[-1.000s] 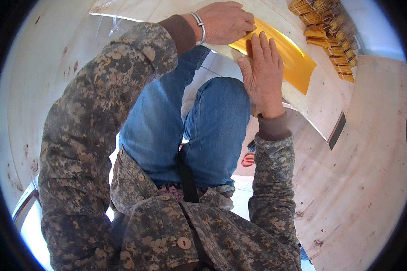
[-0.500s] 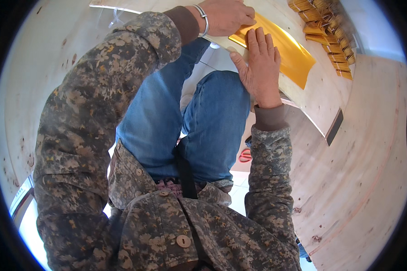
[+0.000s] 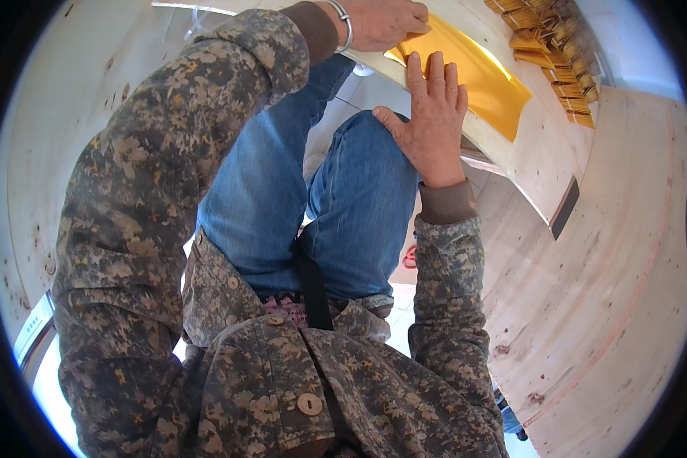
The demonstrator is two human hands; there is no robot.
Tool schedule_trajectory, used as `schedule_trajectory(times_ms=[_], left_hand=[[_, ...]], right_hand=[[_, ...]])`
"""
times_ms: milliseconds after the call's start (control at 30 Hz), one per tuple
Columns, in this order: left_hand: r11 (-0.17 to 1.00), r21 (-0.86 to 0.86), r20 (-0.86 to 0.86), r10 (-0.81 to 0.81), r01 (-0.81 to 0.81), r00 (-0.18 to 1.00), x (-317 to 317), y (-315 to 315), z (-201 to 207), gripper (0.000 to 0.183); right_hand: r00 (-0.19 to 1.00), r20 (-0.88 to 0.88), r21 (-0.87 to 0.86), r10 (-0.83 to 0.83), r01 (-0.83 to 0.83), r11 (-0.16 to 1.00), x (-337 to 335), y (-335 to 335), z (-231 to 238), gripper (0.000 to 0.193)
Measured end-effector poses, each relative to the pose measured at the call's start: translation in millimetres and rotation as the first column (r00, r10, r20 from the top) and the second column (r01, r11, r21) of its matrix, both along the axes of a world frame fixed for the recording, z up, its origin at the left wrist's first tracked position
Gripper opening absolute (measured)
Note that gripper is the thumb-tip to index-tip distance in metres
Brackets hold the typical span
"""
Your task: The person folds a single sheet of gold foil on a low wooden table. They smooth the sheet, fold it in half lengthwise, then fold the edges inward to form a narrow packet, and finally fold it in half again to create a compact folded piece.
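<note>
A shiny gold paper sheet [image 3: 485, 84] lies slightly curved on the pale wooden board [image 3: 546, 160] at the far side. My left hand [image 3: 378, 23] is closed at the sheet's left end, its fingers bent and pressed together at the edge; the fingertips are partly hidden. A metal bangle circles that wrist. My right hand [image 3: 435, 126] rests with spread fingers, their tips on the sheet's near edge. The thumb sticks out to the left, near my knee, and nothing is held in this hand.
Several tied bundles of folded gold paper [image 3: 557, 65] form a row at the far right of the board. A dark strip [image 3: 565, 208] covers the board's near right corner. Below, beside my right sleeve, a red scissors handle [image 3: 410, 257] shows partly. A wooden panel [image 3: 588, 305] stretches along the right.
My right hand has slid slightly left and nearer to me, its fingers now at the sheet's near edge. The sheet's surface has shifted a little and looks less glossy. My left hand stays in place.
</note>
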State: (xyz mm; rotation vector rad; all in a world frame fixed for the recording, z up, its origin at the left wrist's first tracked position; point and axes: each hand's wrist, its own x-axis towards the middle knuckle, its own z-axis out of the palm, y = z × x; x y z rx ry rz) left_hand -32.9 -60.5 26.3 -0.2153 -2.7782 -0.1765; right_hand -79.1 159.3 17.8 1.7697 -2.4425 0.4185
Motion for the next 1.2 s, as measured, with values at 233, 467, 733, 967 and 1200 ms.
schedule_trajectory(times_ms=[233, 467, 733, 967, 1200], left_hand=[[0.999, -0.013, -0.030, -0.038, 0.037, 0.999, -1.4, -2.6, -5.6, 0.015], [1.000, -0.023, -0.032, -0.006, 0.005, 0.999, -0.5, 2.2, -1.9, 0.018], [0.992, -0.041, 0.006, 0.120, -0.120, 0.993, 1.2, 9.3, -6.0, 0.027], [0.986, 0.007, 0.018, 0.165, -0.165, 0.986, -5.2, 14.0, -8.4, 0.018], [0.974, 0.027, 0.073, 0.222, -0.225, 0.972, -4.5, 20.4, 1.3, 0.017]], right_hand=[[1.000, -0.016, 0.062, 0.004, -0.003, 0.998, 6.5, -3.3, 6.0, 0.089], [0.997, -0.073, 0.075, 0.026, -0.020, 0.997, 7.5, -5.9, 7.2, 0.092], [0.997, -0.078, 0.056, 0.028, -0.023, 0.998, 6.7, -6.5, 4.3, 0.093], [0.995, -0.096, 0.042, 0.003, 0.001, 0.999, 8.9, -4.9, 3.8, 0.093], [1.000, -0.014, -0.036, 0.000, -0.001, 0.999, 19.1, -9.8, 6.3, 0.084]])
